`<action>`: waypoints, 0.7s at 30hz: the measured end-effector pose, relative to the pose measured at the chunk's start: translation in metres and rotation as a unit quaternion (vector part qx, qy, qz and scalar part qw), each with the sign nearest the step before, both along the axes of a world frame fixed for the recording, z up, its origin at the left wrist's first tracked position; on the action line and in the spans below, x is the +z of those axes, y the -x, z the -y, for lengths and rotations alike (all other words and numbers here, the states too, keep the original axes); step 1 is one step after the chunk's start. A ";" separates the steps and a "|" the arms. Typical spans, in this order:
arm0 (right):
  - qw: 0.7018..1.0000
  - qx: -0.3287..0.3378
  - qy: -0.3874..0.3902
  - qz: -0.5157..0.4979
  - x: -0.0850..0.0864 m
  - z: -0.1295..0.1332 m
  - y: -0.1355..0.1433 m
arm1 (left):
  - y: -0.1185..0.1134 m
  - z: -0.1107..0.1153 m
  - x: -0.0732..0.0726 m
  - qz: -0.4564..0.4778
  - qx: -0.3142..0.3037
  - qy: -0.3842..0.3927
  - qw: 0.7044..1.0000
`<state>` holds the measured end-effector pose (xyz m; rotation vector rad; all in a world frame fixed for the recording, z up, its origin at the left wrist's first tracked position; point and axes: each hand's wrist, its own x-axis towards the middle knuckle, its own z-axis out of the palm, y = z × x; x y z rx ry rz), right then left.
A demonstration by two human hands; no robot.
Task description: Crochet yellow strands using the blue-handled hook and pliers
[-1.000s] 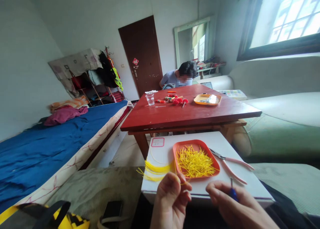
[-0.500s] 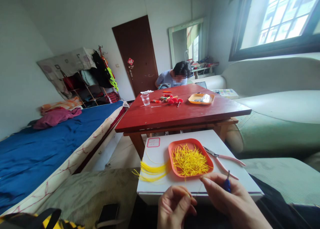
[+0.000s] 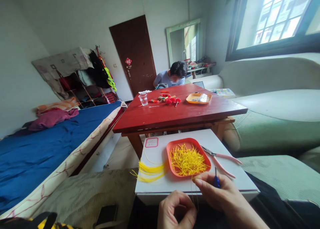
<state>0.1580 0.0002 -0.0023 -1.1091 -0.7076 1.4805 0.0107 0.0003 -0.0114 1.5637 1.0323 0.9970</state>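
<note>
My right hand (image 3: pixel 221 193) is closed around a small tool with a blue handle (image 3: pixel 217 181), its thin metal shaft pointing up. Its thumb and forefinger also pinch a thin thread (image 3: pixel 192 191), which hangs toward the other hand. Just left of it, my left hand (image 3: pixel 177 209) curls with thumb and fingertips together at the lower part of the thread. Beyond both hands, an orange-red tray (image 3: pixel 169 155) holds a heap of short yellow strands (image 3: pixel 187 159). Longer yellow strands (image 3: pixel 151 169) lie left of the tray.
The tray rests on a white box (image 3: pixel 155 186), with pink-handled pliers (image 3: pixel 222 160) at its right. Behind stands a red table (image 3: pixel 160 117) bearing a plastic cup (image 3: pixel 143 100), red pieces (image 3: pixel 172 100) and an orange tray (image 3: pixel 190 101). A person (image 3: pixel 165 77) sits beyond it.
My left hand has moved slightly down and away from the right, and more thread shows between them. My right hand keeps the blue-handled tool. The view has shifted a little.
</note>
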 end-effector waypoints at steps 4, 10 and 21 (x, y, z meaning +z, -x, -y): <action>1.000 0.003 -0.011 0.006 -0.004 0.001 -0.001 | 0.002 -0.001 0.000 -0.020 -0.020 -0.023 0.999; 1.000 0.009 -0.020 -0.007 -0.002 0.006 0.000 | 0.003 -0.001 0.001 -0.051 -0.036 -0.024 0.998; 0.996 0.021 -0.018 -0.088 -0.006 0.019 0.010 | 0.000 -0.004 0.004 0.151 -0.058 0.237 0.958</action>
